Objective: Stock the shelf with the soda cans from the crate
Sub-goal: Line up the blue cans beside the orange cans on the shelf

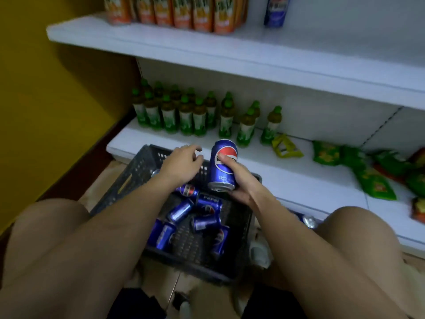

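- My right hand is gripping a glossy blue metal can upright above the gridded plastic crate.
- My left hand is hovering empty, fingers loosely spread.
- More cylindrical cans are lying jumbled inside.

Right hand in closed grip; left hand loosely open.

Orange bottles cut off by the top edge; snack packets blurred

Small shop, white retail shelving, rows of bottled drinks, snack packets
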Tool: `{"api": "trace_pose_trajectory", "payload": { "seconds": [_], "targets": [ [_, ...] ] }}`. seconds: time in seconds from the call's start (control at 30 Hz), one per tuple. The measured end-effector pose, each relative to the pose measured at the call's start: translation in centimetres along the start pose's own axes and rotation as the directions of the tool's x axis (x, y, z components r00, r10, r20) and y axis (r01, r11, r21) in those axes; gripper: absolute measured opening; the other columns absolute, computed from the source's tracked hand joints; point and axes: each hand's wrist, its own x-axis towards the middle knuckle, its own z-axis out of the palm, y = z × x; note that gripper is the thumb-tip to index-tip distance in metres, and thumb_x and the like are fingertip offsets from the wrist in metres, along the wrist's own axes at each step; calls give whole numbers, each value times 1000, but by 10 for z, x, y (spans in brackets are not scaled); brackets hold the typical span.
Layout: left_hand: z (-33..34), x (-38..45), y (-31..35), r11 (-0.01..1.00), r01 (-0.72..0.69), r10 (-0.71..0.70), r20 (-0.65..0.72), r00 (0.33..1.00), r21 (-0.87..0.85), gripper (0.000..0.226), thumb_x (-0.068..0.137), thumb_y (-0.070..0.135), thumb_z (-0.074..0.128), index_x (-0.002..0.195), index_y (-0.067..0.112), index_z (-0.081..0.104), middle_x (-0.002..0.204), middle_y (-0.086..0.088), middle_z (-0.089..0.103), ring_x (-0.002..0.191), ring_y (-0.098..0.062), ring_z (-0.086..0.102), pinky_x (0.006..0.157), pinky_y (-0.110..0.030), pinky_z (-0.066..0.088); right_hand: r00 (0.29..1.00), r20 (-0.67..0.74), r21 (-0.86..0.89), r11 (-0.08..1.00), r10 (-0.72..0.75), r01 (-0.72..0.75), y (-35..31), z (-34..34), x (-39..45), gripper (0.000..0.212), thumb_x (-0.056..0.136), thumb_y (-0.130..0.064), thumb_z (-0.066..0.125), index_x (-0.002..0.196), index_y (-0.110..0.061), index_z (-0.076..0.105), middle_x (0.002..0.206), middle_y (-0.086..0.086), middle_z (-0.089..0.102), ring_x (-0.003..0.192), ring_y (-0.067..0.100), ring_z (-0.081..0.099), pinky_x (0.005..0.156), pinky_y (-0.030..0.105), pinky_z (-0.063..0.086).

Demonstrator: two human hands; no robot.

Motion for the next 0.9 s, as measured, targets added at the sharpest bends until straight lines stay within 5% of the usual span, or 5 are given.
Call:
{"api": "trace_pose_trajectory", "payload": {
  "seconds": [0.17, 0.43, 0.6, 0.9],
  "targets": [
    [-64, 38, 60, 967, -163, 194, -151, 969, 196, 37, 97, 42, 43, 127, 26, 57, 121, -4, 61, 115, -27, 51, 91, -43, 45, 966, -56, -150, 959, -251, 240, -90, 21, -22, 41, 85, -22, 73, 118, -3, 59, 93, 15, 70, 79, 27, 68, 68, 36, 58],
    [-125, 100, 155, 938, -249, 314, -288, 905, 241, 36, 98, 45, 41, 124, 28, 59, 122, 0, 61, 115, -22, 50, 94, -44, 38, 852, -79, -388, 803, -518, 452, -211, 45, -68, 45, 78, -35, 80, 113, -19, 56, 97, 4, 70, 79, 16, 69, 60, 27, 57],
    [-115, 138, 183, 943, -231, 287, -236, 928, 238, 37, 99, 44, 45, 130, 29, 55, 135, 1, 55, 124, -20, 47, 101, -46, 38, 793, -71, -472, 720, -606, 508, -246, 32, -61, 37, 80, -33, 79, 105, -30, 51, 103, 0, 65, 85, 14, 66, 64, 24, 56],
    [-84, 228, 197, 925, -233, 251, -21, 968, 299, 48, 96, 57, 38, 139, 36, 47, 148, 1, 42, 134, -22, 38, 110, -54, 31, 740, -162, -484, 706, -653, 518, -286, -12, 0, 55, 81, -45, 75, 125, -24, 49, 108, 0, 65, 91, 15, 67, 73, 29, 58]
  ]
}}
